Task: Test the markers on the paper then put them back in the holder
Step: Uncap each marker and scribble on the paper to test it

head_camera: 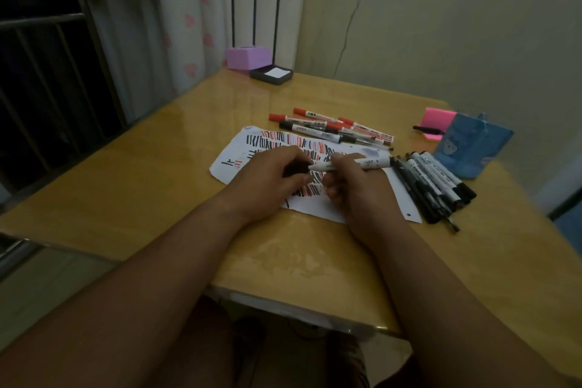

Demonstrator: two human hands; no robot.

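Observation:
A white sheet of paper (234, 151) covered in red and black strokes lies mid-table. Over it, my right hand (352, 186) grips a white-barrelled marker (371, 162) lying crosswise. My left hand (274, 179) is closed on its black cap (296, 169) at the marker's left end. Whether the cap sits on the tip or just off it is hidden by my fingers. A group of red and black markers (330, 127) lies beyond the paper. Several black markers (434, 186) lie to the right. The blue holder (472, 145) stands at the right edge.
Pink sticky notes (436, 123) with a black pen (426, 129) on them sit beside the holder. A purple box (247, 57) and a dark tray with white paper (272, 74) stand at the table's far corner. The table edge (299, 305) runs close to my body.

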